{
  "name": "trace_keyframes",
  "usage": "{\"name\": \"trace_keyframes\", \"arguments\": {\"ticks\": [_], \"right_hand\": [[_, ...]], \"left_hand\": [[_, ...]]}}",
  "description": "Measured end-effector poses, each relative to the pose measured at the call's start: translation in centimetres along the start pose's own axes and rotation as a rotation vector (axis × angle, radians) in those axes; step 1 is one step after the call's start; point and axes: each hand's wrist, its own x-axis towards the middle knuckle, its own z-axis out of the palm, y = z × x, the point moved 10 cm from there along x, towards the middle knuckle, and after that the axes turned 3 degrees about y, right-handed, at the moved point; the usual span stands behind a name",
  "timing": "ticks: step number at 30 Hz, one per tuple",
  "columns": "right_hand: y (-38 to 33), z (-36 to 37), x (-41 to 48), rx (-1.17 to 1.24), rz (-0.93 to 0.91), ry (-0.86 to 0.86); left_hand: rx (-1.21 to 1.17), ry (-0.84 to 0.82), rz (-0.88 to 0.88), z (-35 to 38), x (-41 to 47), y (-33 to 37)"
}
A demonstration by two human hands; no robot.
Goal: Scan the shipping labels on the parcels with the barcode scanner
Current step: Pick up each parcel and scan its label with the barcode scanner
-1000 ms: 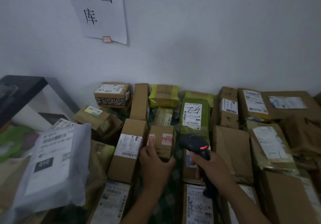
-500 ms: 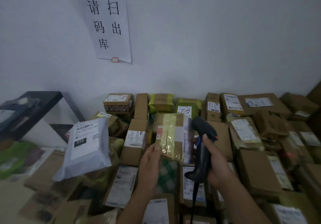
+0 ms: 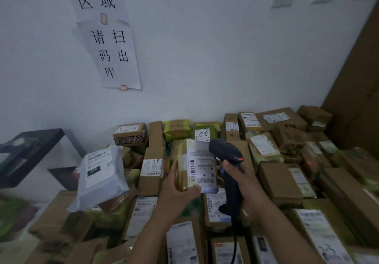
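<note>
While a grey plastic mailer bag (image 3: 100, 173) lies tilted on the heap well to its left, the left hand (image 3: 176, 190) holds up a small oblong cardboard parcel wrapped in yellowish tape (image 3: 181, 161). The parcel stands on end with its long axis vertical, clear of the pile. Its labelled face is turned toward the camera and a little toward the right hand.

A white shipping label (image 3: 202, 169) covers most of that face, with barcodes down its left margin and across its foot (the fine print is too blurred to read). The left hand grips from below and from the left side. Its fingers lie up along the taped side, and its thumb curls over the lower front corner onto the label's bottom edge.

Just right of the parcel, a dark pistol-shaped barcode scanner (image 3: 224, 151) stands handle-down. Its head is level with the label's top and its nose points left at the label. An orange mark shows on the head's right side, and a dark cable hangs from the handle's foot.

The right hand (image 3: 244, 181) is wrapped round the handle with its fingers curled, the forearm reaching in from lower right. Brown cardboard boxes (image 3: 279, 183) with white labels lie packed to the right of that hand.
</note>
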Motion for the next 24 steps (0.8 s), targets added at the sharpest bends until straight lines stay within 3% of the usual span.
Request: {"name": "trace_keyframes", "arguments": {"ticks": [11,24], "right_hand": [[-0.1,0.2,-2.0,-0.451,-0.077,-0.179],[0.0,2.1,-2.6,-0.622,-0.04,-0.378]], "left_hand": [[0.202,0.264,0.063,-7.0,0.4,0.1],[0.262,0.266,0.001,-9.6,0.5,-1.9]]}}
